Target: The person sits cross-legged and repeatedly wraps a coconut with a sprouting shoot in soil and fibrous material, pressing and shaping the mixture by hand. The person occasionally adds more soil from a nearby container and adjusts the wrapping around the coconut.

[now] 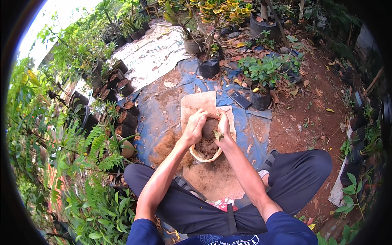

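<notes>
Between my two hands is a rounded brown ball [210, 128], perhaps soil or coir. My left hand [195, 125] cups its left side, with the fingers bent over the far edge. My right hand [224, 125] curves around the right side, and the fingertips of both hands come close together at the far end. A small pale green leaf [218, 135] shows beside my right wrist; what it is attached to is hidden. Directly below the ball is a pale-rimmed container [205, 160] holding loose brown fibrous material [208, 147].
Flat tan sheets, seemingly cardboard [211, 180], lie on a blue tarp [159, 113]. Brown fibre [167, 148] is heaped left of the container. A dark phone [240, 100] rests beside a plant in a black bag [260, 99]. Several potted plants [127, 118] line the left.
</notes>
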{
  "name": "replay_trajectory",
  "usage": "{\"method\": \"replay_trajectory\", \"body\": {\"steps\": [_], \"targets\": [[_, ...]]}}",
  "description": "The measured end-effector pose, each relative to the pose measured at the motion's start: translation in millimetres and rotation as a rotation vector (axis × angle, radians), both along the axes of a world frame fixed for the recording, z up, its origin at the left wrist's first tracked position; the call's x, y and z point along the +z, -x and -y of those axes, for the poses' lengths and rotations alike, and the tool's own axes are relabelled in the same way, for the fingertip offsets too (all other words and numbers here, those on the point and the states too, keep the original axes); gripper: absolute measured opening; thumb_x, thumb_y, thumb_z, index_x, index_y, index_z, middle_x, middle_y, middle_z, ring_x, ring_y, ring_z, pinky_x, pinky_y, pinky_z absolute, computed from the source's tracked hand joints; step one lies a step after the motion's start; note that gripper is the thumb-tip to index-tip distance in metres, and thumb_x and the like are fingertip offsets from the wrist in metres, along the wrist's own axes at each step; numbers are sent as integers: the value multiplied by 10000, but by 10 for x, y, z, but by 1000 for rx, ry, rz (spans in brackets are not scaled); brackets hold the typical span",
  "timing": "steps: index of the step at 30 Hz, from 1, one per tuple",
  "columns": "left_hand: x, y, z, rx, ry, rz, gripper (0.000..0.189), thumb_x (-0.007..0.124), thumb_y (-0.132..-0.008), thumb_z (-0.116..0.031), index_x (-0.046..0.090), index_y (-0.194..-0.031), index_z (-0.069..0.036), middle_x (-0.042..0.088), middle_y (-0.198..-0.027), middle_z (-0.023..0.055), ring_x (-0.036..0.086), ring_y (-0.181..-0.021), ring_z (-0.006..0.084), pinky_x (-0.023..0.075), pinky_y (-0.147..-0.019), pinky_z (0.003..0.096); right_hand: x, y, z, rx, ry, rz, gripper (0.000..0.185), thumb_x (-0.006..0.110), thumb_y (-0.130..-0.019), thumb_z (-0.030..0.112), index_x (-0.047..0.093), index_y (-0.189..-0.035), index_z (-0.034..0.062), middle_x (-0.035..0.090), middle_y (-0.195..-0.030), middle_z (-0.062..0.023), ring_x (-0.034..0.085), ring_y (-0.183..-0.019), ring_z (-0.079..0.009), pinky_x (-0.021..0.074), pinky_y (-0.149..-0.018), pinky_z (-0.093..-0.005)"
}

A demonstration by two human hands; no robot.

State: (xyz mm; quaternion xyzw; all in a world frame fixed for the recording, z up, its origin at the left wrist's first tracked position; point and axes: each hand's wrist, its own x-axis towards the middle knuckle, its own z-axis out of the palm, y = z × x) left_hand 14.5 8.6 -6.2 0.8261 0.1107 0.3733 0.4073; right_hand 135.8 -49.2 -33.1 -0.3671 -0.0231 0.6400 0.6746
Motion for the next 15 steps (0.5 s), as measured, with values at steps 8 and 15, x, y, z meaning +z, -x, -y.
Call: {"method": "replay_trajectory", "body": {"steps": [8, 15], "targets": [[98, -84, 249, 66, 135, 119, 328, 383, -1010, -150, 610, -933, 75, 632, -893, 199, 620, -841, 349, 477, -820, 361, -31, -50, 14, 37, -6, 329, 785, 332, -953, 717, 593, -1187, 14, 634, -1117, -118, 592, -1035, -190, 480, -892, -360], [160, -92, 259, 87, 87, 21, 263, 425, -983, -122, 587, -888, 62, 598, -835, 183, 592, -780, 292, 458, -767, 360, -241, -51, -85, 30, 75, 289, 748, 355, -937, 741, 586, -1040, 37, 609, -965, -60, 580, -889, -178, 456, -883, -326]]}}
